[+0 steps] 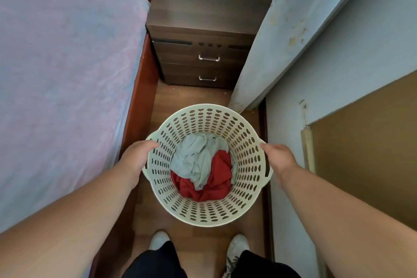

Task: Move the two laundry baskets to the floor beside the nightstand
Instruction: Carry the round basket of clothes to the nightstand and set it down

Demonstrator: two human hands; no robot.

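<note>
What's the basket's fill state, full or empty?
Partly filled: the laundry basket holds only a grey cloth and red garment at the bottom.

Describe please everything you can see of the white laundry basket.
The laundry basket is round, cream-white, seemingly plastic, its wall pierced with rows of oval holes. It stands upright, seen from above, over the wooden floor in front of the nightstand, between the bed and the wall. Inside lie a grey cloth and a red cloth. The left hand and right hand grip its rim at opposite sides.
</note>
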